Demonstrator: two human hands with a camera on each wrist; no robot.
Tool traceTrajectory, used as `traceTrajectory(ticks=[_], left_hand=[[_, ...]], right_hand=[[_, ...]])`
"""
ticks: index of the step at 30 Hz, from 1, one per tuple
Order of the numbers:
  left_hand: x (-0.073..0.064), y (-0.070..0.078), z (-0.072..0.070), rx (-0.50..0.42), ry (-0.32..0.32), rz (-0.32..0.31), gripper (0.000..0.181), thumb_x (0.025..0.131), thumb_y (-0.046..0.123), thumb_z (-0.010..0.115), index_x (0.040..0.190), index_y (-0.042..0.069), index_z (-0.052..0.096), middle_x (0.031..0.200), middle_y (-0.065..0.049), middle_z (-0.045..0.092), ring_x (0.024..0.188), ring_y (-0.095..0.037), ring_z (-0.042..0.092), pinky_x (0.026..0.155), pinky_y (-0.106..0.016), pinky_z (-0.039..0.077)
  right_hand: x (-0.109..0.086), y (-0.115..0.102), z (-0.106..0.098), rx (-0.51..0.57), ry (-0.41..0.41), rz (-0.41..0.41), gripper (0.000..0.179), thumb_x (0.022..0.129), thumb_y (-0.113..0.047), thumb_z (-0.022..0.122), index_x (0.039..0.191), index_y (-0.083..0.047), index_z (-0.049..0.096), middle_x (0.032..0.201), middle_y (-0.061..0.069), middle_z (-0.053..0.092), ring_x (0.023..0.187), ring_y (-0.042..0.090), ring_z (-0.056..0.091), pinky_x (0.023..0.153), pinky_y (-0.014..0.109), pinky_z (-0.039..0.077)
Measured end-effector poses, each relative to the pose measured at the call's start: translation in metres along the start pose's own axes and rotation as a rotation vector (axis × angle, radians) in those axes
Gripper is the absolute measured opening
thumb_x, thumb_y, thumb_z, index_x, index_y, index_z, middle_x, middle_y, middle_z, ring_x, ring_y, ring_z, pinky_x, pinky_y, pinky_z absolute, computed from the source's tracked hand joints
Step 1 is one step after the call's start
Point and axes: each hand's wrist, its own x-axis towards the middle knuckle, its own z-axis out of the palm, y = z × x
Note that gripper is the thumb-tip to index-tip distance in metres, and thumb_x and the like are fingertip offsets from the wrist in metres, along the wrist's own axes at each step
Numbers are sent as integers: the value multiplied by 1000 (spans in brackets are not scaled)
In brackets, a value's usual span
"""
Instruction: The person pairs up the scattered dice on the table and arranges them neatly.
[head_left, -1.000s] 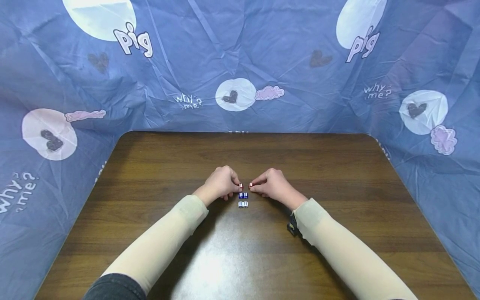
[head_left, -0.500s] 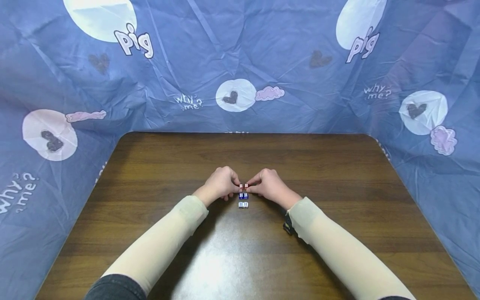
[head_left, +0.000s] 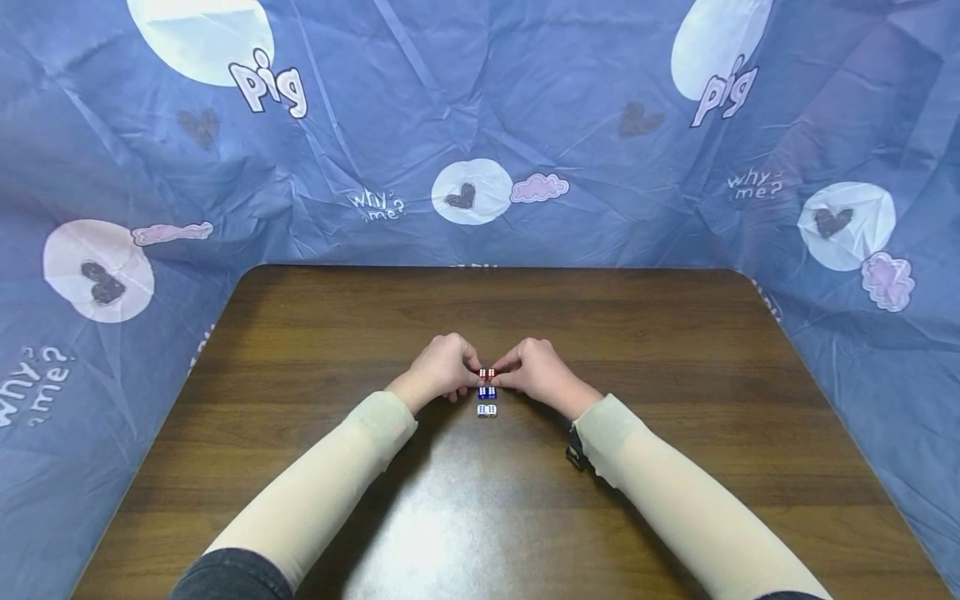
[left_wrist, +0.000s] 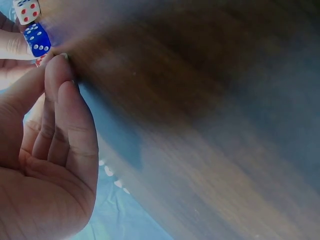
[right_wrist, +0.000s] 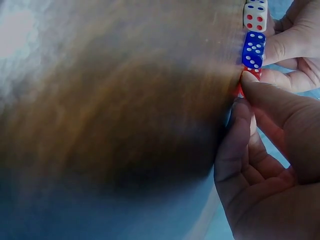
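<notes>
In the head view my left hand (head_left: pixel 446 367) pinches the left red die (head_left: pixel 482 374) between thumb and finger. Opposite it, my right hand (head_left: pixel 542 371) pinches the right red die (head_left: pixel 492 374). Both red dice stand side by side, their dotted tops showing. Just nearer to me is a pair of blue dice (head_left: pixel 487 392), then a pair of white dice (head_left: pixel 487 411), all lined up in two columns. Fingertips mostly hide the red die (right_wrist: pixel 256 73) in the right wrist view, where a blue die (right_wrist: pixel 254 50) and a white die (right_wrist: pixel 255 17) show beyond it.
The dice are on a brown wood-grain table (head_left: pixel 637 317) with rounded far corners. A blue printed cloth (head_left: pixel 585 108) hangs behind the table and along both sides. A small black object (head_left: pixel 575 450) shows under the right wrist.
My right hand has moved left with its red die, closing the gap to the other red die. The left hand and the blue and white dice have stayed put.
</notes>
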Motion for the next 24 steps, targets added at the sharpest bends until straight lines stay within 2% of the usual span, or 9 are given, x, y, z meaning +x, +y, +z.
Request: traceTrajectory(ticks=[3,13,19,24], left_hand=[[-1,1,-1,-1,3,1,13,85,15,86,78,12,75,58,-6,67,46,-20,65,42,-30,53],[-3,3,-2,4,3,-5,12,85,15,86,79,12,75,58,-6,68,48,-21,67,43,-29,53],[-2,1,-3,-5,-7,-4,11,85,14,86,80,12,76,59,-7,68,49,-22,67,43,-29,53],[-1,-3,-5,-22,-21,-2,9,84,11,86,88,11,78,60,-6,68,49,-22,67,43,-30,54]], right_hand=[[0,0,0,7,-6,0,15,84,-23,87,98,-18,83,82,-11,74,58,7,62,60,27,51],[1,0,0,-3,-6,-13,14,84,-22,87,97,-18,83,84,-12,74,65,7,59,62,27,49],[1,-2,-1,5,-18,15,16,84,-23,87,99,-18,83,84,-11,74,63,8,59,59,27,49],[1,-1,-1,1,-23,39,18,84,-23,87,100,-18,83,84,-10,75,64,8,61,60,27,50]])
